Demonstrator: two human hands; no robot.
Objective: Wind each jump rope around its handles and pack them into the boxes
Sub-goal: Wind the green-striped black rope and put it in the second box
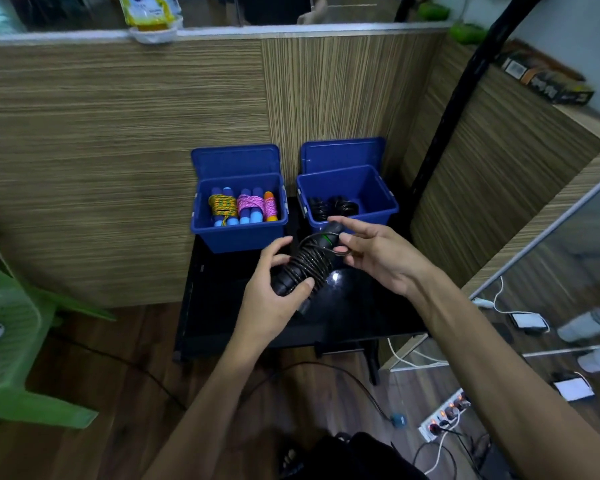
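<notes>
Nearest us, our left hand (274, 289) grips the lower end of the black jump rope (305, 263), fingers and thumb curled round its paired handles. The bundle's long axis runs from 7 o'clock up to 1 o'clock, with cord coiled tightly around its middle. At the upper end, our right hand (371, 251) pinches a last loose loop of cord between thumb and fingertips, the other fingers held fairly straight. We hold the rope above the black desk (343, 313), clear of its surface.

The right box (378, 209), already holding black coiled ropes, sits just past the bundle's upper tip at 12 o'clock; our right hand is the nearer one to it. The left box (239, 233), at 11 o'clock, holds blue-handled ropes wound in yellow and pink cord. We judge the winding nearly finished: tuck the loop, then carry the bundle forward into the right box.
</notes>
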